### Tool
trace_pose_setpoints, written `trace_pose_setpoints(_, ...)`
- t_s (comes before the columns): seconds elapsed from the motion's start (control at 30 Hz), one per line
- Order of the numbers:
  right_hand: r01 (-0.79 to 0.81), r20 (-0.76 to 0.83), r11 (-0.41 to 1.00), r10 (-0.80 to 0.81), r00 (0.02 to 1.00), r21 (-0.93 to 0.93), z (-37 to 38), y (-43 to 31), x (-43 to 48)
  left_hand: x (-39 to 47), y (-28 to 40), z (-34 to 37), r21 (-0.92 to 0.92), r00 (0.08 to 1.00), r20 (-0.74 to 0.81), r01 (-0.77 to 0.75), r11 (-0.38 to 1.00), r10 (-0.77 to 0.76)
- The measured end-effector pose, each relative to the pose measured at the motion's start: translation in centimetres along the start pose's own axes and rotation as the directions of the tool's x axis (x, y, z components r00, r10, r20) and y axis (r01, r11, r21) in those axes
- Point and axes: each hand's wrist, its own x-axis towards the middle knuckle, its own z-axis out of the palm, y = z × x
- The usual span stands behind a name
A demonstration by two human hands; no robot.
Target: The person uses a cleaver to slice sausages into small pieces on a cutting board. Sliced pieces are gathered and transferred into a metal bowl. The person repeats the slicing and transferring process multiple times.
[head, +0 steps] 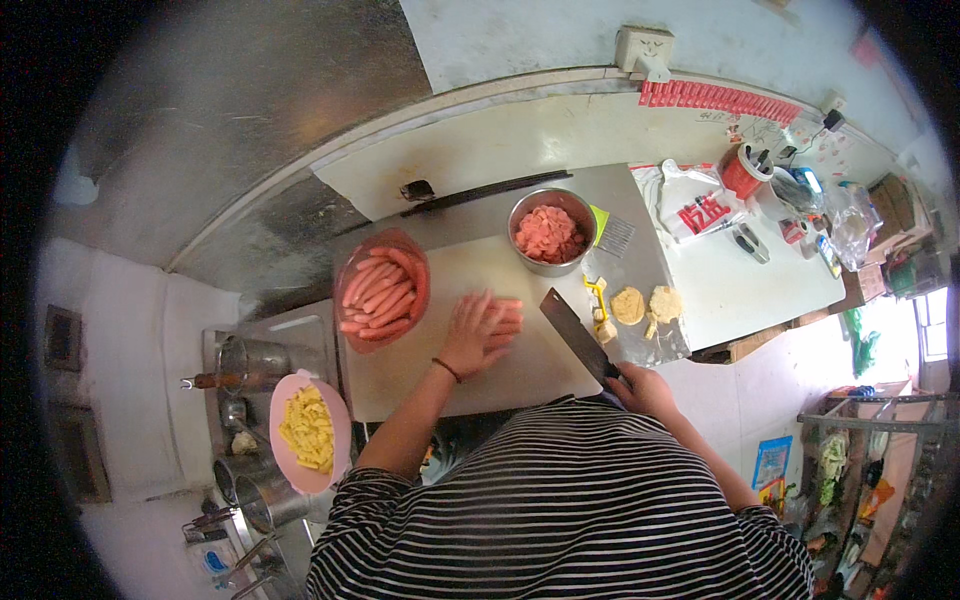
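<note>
My left hand (474,337), blurred, lies with its fingers stretched out over a few pink sausages (507,324) on the white cutting board (420,382). The fingers partly cover them, so contact is hard to judge. In my right hand (643,390) is the handle of a cleaver (577,334), its broad dark blade resting across the board's right edge. Left of the sausages under my hand, a red basket (426,274) holds many whole sausages. Behind the board's right part is a round steel pot (551,267) filled with sliced sausage (549,234).
Right of the board lie a yellow peeler (598,300), pale round pieces of food (627,306) and a wavy-bladed cutter (616,235). A pink bowl (342,427) of crinkle-cut yellow pieces (307,431) sits at left, near steel pots (262,499). Plastic bags (694,199) occupy the right-hand table.
</note>
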Motion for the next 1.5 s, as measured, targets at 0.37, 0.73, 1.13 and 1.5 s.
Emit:
trace_pose_setpoints(0.37,0.019,-0.047,0.998,-0.022,0.999,-0.052,0.3,-3.6,4.4,1.0,3.5,1.1,-0.095,0.917,-0.078,0.385,0.918,-0.392)
trace_pose_setpoints(0.73,0.249,-0.069,0.967,-0.252,0.965,-0.048,5.5,-6.3,8.0,0.4,5.8,2.1,-0.004,0.88,-0.252,0.416,0.909,-0.403)
trace_pose_setpoints(1.13,0.197,0.015,0.979,-0.197,0.98,-0.056,4.1,-6.6,9.7,2.3,5.5,2.8,-0.01,0.81,-0.231,0.552,0.834,-0.539)
trace_pose_setpoints(1.5,0.142,0.102,0.99,-0.141,0.985,-0.01,4.1,-7.5,10.1,0.7,4.9,0.9,-0.139,0.817,-0.178,0.531,0.836,-0.549)
